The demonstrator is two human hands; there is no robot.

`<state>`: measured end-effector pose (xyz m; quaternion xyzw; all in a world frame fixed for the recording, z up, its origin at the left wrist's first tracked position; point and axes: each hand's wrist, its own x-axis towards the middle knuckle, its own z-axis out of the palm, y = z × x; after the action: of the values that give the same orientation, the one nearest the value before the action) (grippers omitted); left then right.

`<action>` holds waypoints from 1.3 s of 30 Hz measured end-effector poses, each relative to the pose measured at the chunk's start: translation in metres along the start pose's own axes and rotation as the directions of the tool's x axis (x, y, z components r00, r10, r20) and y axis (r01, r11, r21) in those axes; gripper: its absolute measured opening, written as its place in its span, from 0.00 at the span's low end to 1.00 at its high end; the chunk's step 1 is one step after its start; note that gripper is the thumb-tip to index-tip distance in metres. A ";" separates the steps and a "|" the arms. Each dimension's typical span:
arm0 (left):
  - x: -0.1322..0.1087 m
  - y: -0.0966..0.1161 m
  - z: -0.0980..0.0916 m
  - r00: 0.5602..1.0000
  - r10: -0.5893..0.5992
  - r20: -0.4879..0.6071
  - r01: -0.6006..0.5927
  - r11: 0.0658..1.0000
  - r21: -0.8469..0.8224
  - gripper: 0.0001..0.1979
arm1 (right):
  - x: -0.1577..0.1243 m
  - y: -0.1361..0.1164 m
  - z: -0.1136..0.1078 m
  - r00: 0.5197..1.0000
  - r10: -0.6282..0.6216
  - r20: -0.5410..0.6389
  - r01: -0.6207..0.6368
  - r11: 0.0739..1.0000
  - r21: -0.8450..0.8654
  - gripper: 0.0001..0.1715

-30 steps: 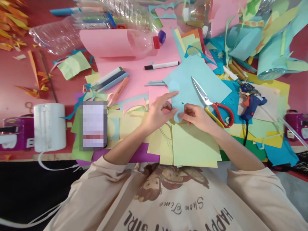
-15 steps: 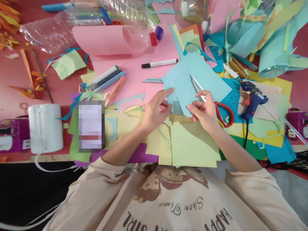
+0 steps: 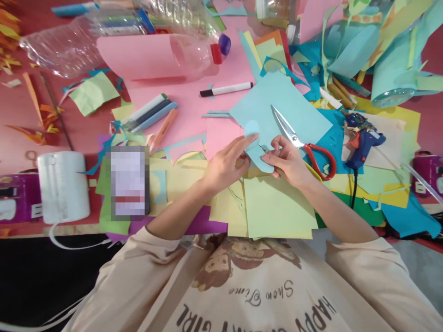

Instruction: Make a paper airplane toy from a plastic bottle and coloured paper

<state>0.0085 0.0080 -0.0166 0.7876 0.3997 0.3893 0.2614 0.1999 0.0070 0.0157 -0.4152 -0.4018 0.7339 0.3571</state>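
Both hands hold a small light-blue paper cutout [image 3: 260, 154] with rounded ends, just in front of my chest. My left hand [image 3: 226, 163] pinches its left side, fingers laid along the edge. The fingertips of my right hand [image 3: 285, 161] grip its lower right part between thumb and fingers. Behind the cutout lies a larger light-blue sheet [image 3: 294, 97]. Open scissors with red handles [image 3: 320, 161] rest on that sheet's right part, close to my right hand. Pale green paper [image 3: 278, 207] is stacked below my hands.
A blue glue gun [image 3: 363, 145] with its cord lies at the right. Markers [image 3: 148, 113] and a black-capped pen [image 3: 226, 89] are to the left. A bottle wrapped in pink paper [image 3: 138, 57] lies at the back. A phone [image 3: 128, 182] and a white device [image 3: 64, 186] sit at left.
The light-blue cutout has turned and come lower between my hands, now showing a narrower, folded-looking shape. My right hand has shifted slightly down, uncovering more of the scissors.
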 end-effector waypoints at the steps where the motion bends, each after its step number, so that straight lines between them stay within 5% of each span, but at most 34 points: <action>1: 0.000 0.000 0.000 1.000 0.015 -0.007 -0.015 1.000 0.006 0.26 | 0.000 0.000 0.000 1.000 0.000 0.003 0.000 1.000 0.008 0.28; 8: 0.000 0.002 -0.001 0.998 0.064 0.009 -0.064 0.990 0.129 0.27 | 0.001 0.001 -0.001 0.999 -0.030 0.019 0.029 0.998 0.061 0.28; 30: 0.000 0.003 -0.001 0.998 0.037 0.047 -0.042 0.991 0.129 0.27 | 0.002 0.004 -0.002 0.998 -0.055 0.012 0.055 0.998 0.027 0.26; 39: -0.003 0.001 0.000 0.999 0.043 0.016 -0.045 0.992 0.116 0.24 | 0.002 0.006 0.000 0.983 -0.129 -0.132 0.112 0.986 -0.123 0.25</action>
<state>0.0084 0.0048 -0.0169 0.8127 0.4025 0.3657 0.2092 0.1980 0.0059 0.0095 -0.4604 -0.4420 0.6556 0.4036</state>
